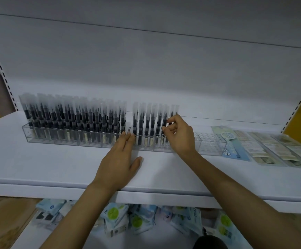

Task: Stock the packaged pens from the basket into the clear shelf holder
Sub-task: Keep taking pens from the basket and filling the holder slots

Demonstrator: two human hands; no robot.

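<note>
The right grip pinches a packaged pen halfway up. The left grip beside it lies flat, fingers straight. Pens look light, thin, slippery.

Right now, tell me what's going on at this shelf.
A person is stocking packaged pens upright into the clear shelf holder on the white shelf. The right hand pinches one packaged pen at the right end of the row. The left hand lies flat, its straight fingers touching the holder's front by a gap in the row. The holder's right end has empty slots, and flat packets lie beside it. No basket is in view.
</note>
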